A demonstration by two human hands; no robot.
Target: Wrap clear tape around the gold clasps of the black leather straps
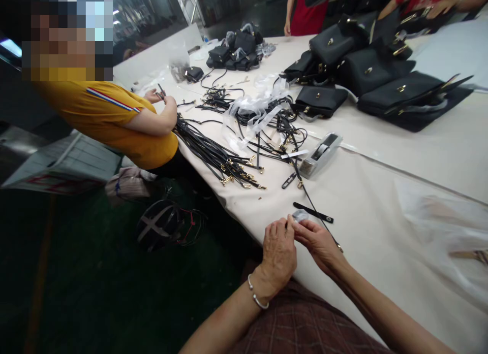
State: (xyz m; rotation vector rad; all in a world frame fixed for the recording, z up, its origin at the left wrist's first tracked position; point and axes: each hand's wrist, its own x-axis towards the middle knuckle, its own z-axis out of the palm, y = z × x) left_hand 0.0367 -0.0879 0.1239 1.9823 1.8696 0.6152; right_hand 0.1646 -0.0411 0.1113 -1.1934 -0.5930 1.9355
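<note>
My left hand [279, 248], with a silver bangle at the wrist, is closed, its fingertips meeting those of my right hand [318, 242] at the table's near edge. A crumpled piece of clear plastic film [301, 215] shows at the right hand's fingers, which pinch it. What the left fingers grip is hidden behind the knuckles. Just beyond lies a short black strap tab [318, 213] with a metal stud. A long thin black strap [309, 197] runs under or past the right hand to a gold clasp [339, 247]. A small black buckle-like piece [288, 180] lies farther off.
A tape dispenser [321, 155] stands ahead. Black straps with gold clasps [213, 151] and tangled plastic strips [253, 115] cover the table's middle. Black handbags [371, 69] are piled behind. A co-worker in a yellow shirt [114, 125] stands left; others are across the table [381, 135].
</note>
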